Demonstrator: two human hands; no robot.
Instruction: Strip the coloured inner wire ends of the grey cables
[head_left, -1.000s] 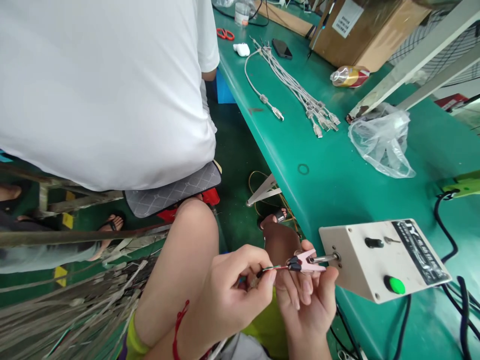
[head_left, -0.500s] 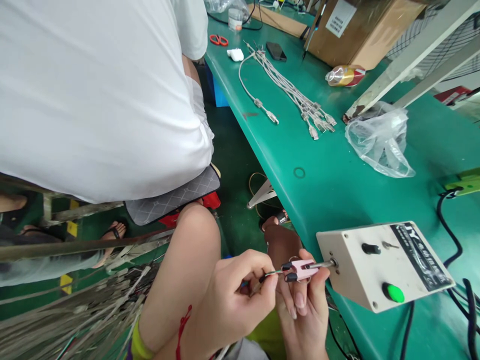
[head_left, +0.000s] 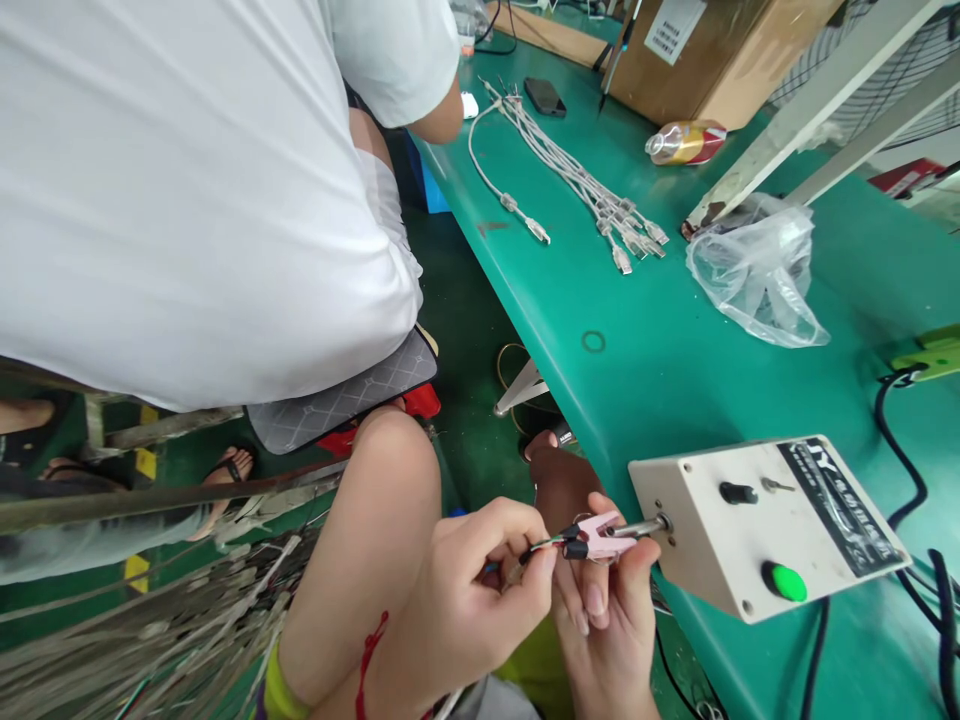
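Observation:
My left hand (head_left: 487,585), with a red string on its wrist, pinches the end of a cable whose thin green, red and dark wires (head_left: 551,541) reach the black tips of a pink clip (head_left: 600,538). The clip sits on a metal shaft (head_left: 646,527) that sticks out of a beige box (head_left: 709,540) with a black knob and a green button. My right hand (head_left: 611,610) is palm up, its thumb and a finger closed round the pink clip from both sides.
Grey USB cables (head_left: 577,175) lie on the green table (head_left: 555,300) near a phone (head_left: 545,97). Farther right are a bottle (head_left: 686,143), a plastic bag (head_left: 761,270), a metal post and a cardboard box (head_left: 712,60). A person in white (head_left: 210,200) sits at left.
The pink clip has turned a little on the shaft, its black tips now nearer the wires. The other person's arm has moved over the table edge, covering the red scissors.

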